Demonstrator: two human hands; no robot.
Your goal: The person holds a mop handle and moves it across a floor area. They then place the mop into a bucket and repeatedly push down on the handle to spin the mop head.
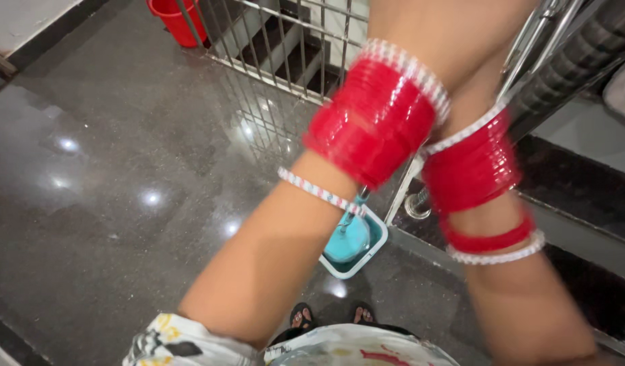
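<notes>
Both my forearms are raised in front of the camera and blurred. My left hand (421, 24) shows only its heel at the top edge, above a thick stack of red bangles (373, 118). Only a strip of my right hand (476, 95) shows behind it, above more red bangles (471, 169). The fingers of both hands are out of frame. Below the arms, a teal bucket with a white rim (356, 244) stands on the floor. A shiny metal pole (402, 193) rises from beside it toward my hands.
Dark polished stone floor (122, 169) spreads to the left. A metal grille railing (285, 47) guards a stairwell at the top, with a red bucket (173, 20) beside it. My sandalled feet (332, 315) stand near the teal bucket. A black step edge (583, 190) lies at right.
</notes>
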